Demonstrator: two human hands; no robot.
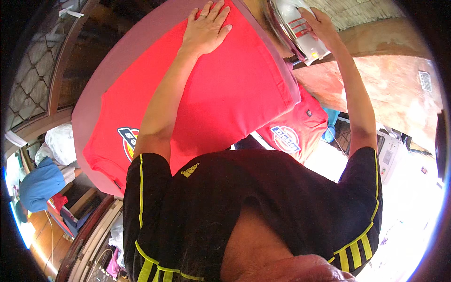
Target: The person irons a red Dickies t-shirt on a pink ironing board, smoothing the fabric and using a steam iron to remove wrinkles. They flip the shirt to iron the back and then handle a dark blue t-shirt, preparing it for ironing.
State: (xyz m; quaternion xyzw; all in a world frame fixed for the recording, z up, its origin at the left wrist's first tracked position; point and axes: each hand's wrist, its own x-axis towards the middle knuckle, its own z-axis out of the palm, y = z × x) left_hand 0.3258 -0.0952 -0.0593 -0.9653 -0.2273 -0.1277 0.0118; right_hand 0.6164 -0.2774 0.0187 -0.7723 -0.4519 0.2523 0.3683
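A red T-shirt (221, 89) with a printed logo lies spread over an ironing board with a mauve cover (84, 103). My left hand (206, 29) rests flat on the shirt near its far edge, fingers spread and a ring on one of them. Beyond the board's right side, my right hand (319, 26) is closed on a white clothes iron (298, 35) with a shiny metal edge. The iron is tilted, and its far end is cut off by the rim of the picture. Part of its handle is hidden by my fingers.
Another red T-shirt (300, 124) with a round logo is by the board's right edge. A pale stained wall surface (394, 89) stands at the right. Blue cloth (42, 185) and a white plastic bag (61, 143) are at the left, below a metal lattice (30, 84).
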